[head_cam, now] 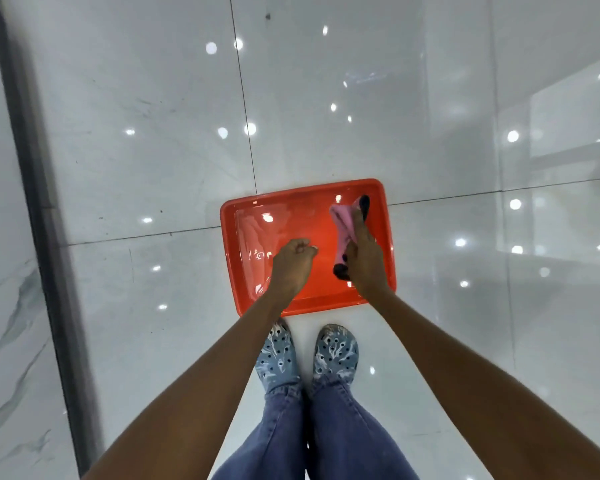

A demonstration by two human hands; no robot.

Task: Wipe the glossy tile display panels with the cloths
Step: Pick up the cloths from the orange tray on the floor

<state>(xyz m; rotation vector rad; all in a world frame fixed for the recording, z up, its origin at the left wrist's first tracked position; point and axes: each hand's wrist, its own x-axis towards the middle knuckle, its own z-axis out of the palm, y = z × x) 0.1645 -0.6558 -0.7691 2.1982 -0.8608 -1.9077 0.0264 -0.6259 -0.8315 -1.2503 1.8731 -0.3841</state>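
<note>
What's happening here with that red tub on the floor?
A person stands over a red tub on the glossy tile floor. The right hand grips a pink cloth above the tub, which seems to hold water. The left hand hovers over the tub, fingers curled, holding nothing.

The right hand (364, 258) hides the middle of the pink cloth (343, 223); the left hand's (293, 261) fingers curl out of sight.

A pink cloth (343, 225) with dark ends hangs bunched and lengthwise over the red tray's (229, 244) three o'clock side, gripped by the right hand (362, 252); glossy white tile panels (153, 150) with thin dark joints lie all round, mirroring ceiling lights.
</note>
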